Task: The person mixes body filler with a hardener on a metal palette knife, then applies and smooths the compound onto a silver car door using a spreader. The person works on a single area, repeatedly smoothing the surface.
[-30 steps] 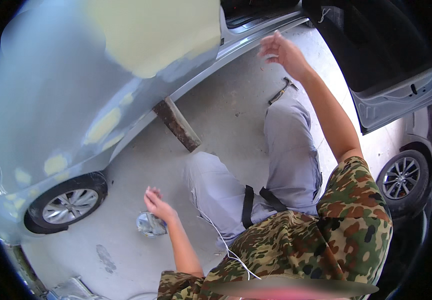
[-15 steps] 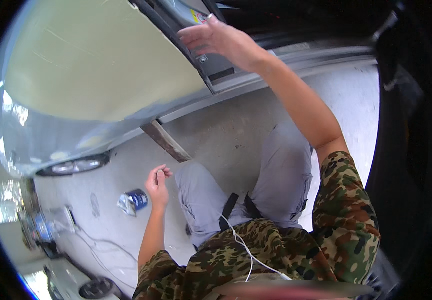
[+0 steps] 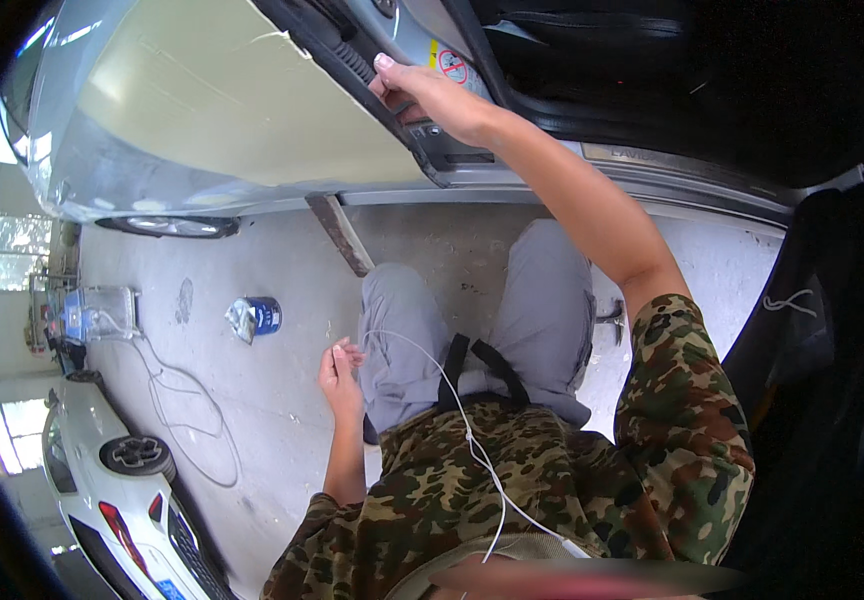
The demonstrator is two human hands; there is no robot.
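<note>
A car's side panel, coated in pale yellow filler, fills the upper left. Its dark right edge meets the bare metal pillar of the doorway. My right hand reaches up to this edge, thumb apart and fingers bent in toward the dark trim. Some fingertips are hidden, and nothing shows in the grip. Whether they touch the trim I cannot tell. My left hand hangs in the air beside my left knee, fingers loosely curled and partly apart, holding nothing visible.
Below the panel, a flat board slants toward my knee. A blue can with crumpled material stands on the floor. A blue machine trails a cable at far left, above a white car. A door sill runs rightward.
My view has turned, shifting the whole scene. My right hand's fingers, stretched out before, now bend in at the panel's edge. My left hand stays by my knee, its fingers slightly looser.
</note>
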